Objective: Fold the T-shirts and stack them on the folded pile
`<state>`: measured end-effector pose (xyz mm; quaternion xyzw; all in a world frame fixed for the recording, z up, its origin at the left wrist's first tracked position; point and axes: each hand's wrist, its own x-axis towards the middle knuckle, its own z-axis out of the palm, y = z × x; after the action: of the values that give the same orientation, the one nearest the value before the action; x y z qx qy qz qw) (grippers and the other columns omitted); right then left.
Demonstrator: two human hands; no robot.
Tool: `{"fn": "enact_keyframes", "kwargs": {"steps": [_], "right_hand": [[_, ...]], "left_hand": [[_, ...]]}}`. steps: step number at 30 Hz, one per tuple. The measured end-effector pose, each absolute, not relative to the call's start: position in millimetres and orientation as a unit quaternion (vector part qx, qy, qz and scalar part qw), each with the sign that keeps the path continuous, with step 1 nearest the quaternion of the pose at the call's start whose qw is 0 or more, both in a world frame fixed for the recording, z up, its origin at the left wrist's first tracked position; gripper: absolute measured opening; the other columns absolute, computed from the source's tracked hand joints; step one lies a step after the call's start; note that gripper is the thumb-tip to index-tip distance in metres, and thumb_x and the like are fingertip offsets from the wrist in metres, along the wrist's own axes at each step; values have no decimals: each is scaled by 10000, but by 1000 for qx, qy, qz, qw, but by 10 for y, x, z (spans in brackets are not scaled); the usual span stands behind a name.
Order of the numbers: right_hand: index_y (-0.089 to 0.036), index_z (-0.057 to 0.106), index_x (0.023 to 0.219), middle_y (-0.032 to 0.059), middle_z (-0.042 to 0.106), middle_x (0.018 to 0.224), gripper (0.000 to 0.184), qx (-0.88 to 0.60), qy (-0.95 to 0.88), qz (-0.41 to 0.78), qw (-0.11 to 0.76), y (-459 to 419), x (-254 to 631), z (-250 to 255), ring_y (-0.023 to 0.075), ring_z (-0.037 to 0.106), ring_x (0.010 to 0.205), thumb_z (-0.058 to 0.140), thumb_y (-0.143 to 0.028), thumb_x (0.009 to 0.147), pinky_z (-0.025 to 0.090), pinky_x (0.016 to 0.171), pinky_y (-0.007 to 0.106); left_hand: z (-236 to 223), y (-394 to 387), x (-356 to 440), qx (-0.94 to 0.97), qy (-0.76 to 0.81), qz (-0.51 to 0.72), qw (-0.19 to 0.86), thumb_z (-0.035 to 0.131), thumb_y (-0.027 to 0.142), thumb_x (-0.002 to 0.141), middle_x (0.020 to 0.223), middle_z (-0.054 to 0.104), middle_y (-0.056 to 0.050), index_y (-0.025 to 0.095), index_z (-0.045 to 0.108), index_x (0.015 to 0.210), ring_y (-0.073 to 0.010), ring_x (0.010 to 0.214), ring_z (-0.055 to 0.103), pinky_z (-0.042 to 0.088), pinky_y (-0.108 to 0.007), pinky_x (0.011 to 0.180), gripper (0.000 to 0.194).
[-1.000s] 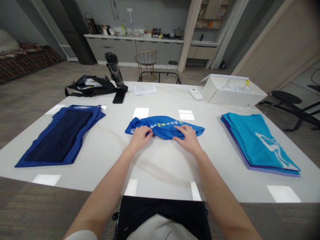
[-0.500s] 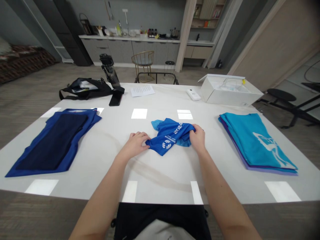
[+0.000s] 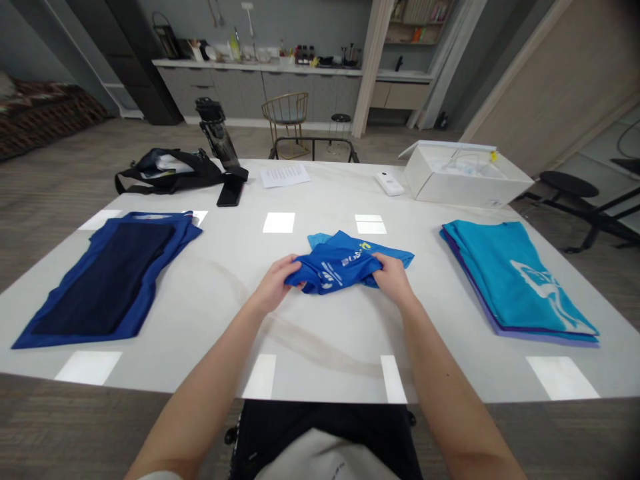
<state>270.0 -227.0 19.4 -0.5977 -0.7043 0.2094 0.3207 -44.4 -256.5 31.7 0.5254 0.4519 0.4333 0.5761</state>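
Observation:
A blue cloth (image 3: 334, 265) with white and yellow print lies crumpled on the white table (image 3: 320, 333), its lighter blue side showing at the back and right. My left hand (image 3: 279, 280) pinches its left end between thumb and fingers. At the right, my right hand (image 3: 393, 275) is closed on another part of the cloth, with some fingertips hidden. The fabric between the hands is bunched and partly lifted. What kind of cloth item it is I cannot tell.
Folded blue and navy clothes (image 3: 110, 280) lie at the left; a stack of turquoise and purple clothes (image 3: 515, 280) lies at the right. Farther back are a black bag (image 3: 175, 170), a bottle (image 3: 217, 133), a phone (image 3: 231, 192), paper (image 3: 285, 176), a white device (image 3: 389, 184) and a white box (image 3: 463, 180).
The cloth, earlier stretched sideways under both hands, was turned and bunched. Since half a second ago my left hand has raised its left end slightly; my right hand keeps its grip.

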Motion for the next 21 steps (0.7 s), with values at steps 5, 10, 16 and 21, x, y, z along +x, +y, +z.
{"fn": "enact_keyframes", "kwargs": {"steps": [5,10,16,21], "right_hand": [[-217,743,751,-12,721,738,199,-508,-725,397,244,-2382,2550,389,203,633,703,547,-236,784,505,665,305],[-229,759,1004,10,719,829,250,-527,-728,360,250,-2382,2553,405,201,626,739,585,-312,844,516,721,327],[-197,698,1167,74,681,971,314,-618,-704,98,336,-2350,2557,341,234,622,838,564,-269,893,482,795,373],[-247,707,1237,101,676,1102,316,-488,-845,78,206,-2508,1989,427,281,597,1021,655,-356,945,425,871,410]], "left_hand": [[486,-2425,-593,392,425,577,577,563,535,912,924,725,-75,204,681,984,-215,886,681,551,-361,787,359],[334,-2276,-570,494,457,534,511,622,341,866,1410,633,-100,257,556,1394,-222,1144,653,537,-341,873,539],[15,-2220,-668,675,597,371,225,542,120,851,1292,659,-105,238,587,1394,-226,1044,639,495,-413,965,558],[38,-2239,-734,702,599,349,165,578,211,911,1148,671,-73,229,614,1323,-197,892,643,508,-367,898,413]]}}
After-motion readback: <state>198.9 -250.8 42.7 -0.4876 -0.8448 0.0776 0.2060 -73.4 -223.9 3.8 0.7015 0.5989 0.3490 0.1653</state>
